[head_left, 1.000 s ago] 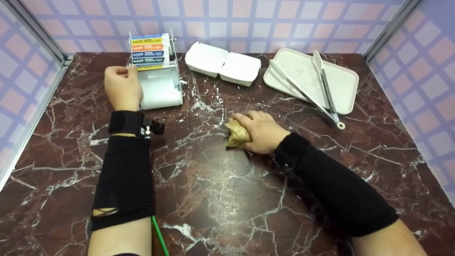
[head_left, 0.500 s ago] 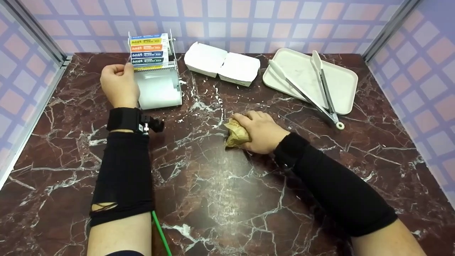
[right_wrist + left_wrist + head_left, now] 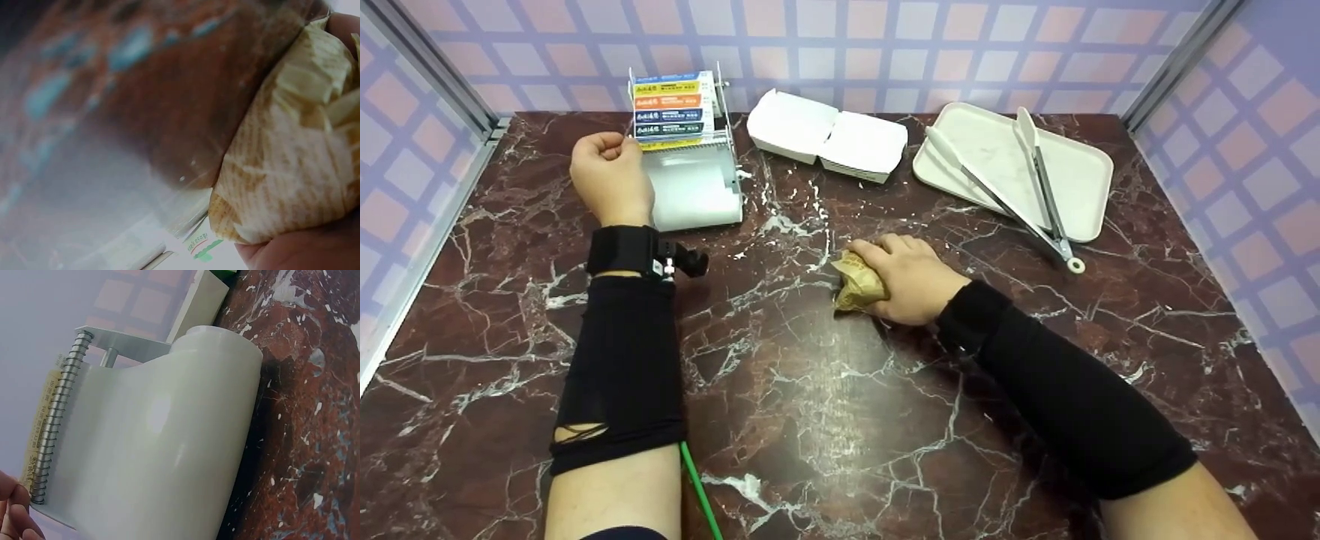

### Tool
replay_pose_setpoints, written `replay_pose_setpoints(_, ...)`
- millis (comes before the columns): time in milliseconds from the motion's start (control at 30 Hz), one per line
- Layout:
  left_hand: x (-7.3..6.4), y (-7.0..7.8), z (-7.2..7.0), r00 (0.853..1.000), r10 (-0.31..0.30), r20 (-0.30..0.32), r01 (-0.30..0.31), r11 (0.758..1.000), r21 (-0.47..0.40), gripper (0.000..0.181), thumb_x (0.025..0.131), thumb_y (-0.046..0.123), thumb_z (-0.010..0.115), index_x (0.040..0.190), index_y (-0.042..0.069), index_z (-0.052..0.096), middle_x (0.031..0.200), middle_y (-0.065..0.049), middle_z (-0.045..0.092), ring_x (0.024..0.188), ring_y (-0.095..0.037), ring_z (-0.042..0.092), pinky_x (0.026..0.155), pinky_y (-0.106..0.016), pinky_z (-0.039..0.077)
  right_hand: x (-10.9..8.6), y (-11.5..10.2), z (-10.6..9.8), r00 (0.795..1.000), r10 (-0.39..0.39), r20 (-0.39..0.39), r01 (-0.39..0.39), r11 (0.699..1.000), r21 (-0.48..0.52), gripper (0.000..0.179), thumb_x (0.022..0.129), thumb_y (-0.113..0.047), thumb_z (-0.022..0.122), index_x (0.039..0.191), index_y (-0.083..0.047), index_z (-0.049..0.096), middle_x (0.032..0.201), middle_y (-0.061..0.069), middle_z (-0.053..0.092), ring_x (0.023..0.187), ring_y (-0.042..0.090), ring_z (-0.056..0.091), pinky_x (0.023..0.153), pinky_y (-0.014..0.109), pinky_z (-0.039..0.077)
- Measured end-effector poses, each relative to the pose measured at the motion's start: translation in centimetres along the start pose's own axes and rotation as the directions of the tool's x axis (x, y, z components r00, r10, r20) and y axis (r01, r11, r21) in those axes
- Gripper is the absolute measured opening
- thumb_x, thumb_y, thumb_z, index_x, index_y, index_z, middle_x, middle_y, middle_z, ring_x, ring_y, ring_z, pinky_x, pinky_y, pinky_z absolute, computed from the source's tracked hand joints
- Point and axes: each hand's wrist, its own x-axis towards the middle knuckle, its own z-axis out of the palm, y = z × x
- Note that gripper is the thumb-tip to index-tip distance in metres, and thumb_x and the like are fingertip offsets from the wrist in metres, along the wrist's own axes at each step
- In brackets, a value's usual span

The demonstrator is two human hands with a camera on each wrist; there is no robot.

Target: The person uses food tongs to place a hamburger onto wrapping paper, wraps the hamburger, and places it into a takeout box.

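Note:
My left hand [image 3: 613, 178] is at the left end of a sticker label dispenser [image 3: 697, 187], its thumb and fingers pinching the end of a yellow label [image 3: 40, 430]. The label lies along the spring-wound rod [image 3: 59, 413] in the left wrist view. Below that rod hangs a wide, glossy whitish roll [image 3: 169, 433]. Near the middle of the table my right hand [image 3: 915, 277] grips a crumpled bundle wrapped in tan printed paper [image 3: 861, 283]. Close up in the right wrist view, the wrapper [image 3: 287, 169] shows folds and lines of print; whatever is inside is hidden.
An open white paper box [image 3: 829, 136] stands at the back centre. To its right, tongs [image 3: 1020, 202] lie spread across a pale tray [image 3: 1084, 180], handle end past its front edge. The dark marbled table [image 3: 825, 420] meets checkered walls at the back and sides.
My left hand has shifted slightly left at the dispenser's end, mostly in the earlier half second. My right hand keeps its grip on the wrapped bundle in the same spot.

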Motion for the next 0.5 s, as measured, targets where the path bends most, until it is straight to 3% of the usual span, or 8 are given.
replay_pose_setpoints(300,-0.25,-0.36,0.45,0.993,0.109,-0.037,-0.107,0.993,0.05,0.005,0.098,0.012,0.065,0.101,0.016,0.065,0.082,0.01,0.057,0.081,-0.004,0.054,0.077,-0.02,0.042,-0.03,0.05,0.04,1.0,0.002,-0.006,-0.002,1.0,0.012,0.096,0.087,-0.043,0.08,0.166,-0.024,0.029,0.151,0.017,0.046,0.142,0.039,0.044,0.128,0.056,0.027)
replay_pose_setpoints(400,-0.42,-0.42,0.6,0.993,0.11,-0.047,-0.108,0.993,0.036,0.006,0.097,0.011,0.064,0.101,0.015,0.065,0.082,0.009,0.057,0.081,-0.005,0.055,0.077,-0.02,0.043,-0.02,0.05,-0.01,1.0,0.001,-0.004,-0.001,1.0,0.011,0.095,0.087,-0.043,0.08,0.166,-0.024,0.029,0.151,0.017,0.046,0.142,0.039,0.043,0.128,0.055,0.027)
replay_pose_setpoints(500,-0.52,-0.32,0.66,0.997,0.066,-0.045,-0.066,0.998,0.017,0.008,0.098,0.012,0.067,0.106,0.011,0.067,0.087,0.007,0.059,0.084,-0.005,0.056,0.079,-0.02,0.046,-0.04,0.1,-0.08,1.0,0.001,-0.002,-0.001,1.0,0.01,0.096,0.088,-0.044,0.079,0.166,-0.023,0.029,0.151,0.017,0.045,0.142,0.04,0.044,0.128,0.056,0.027)
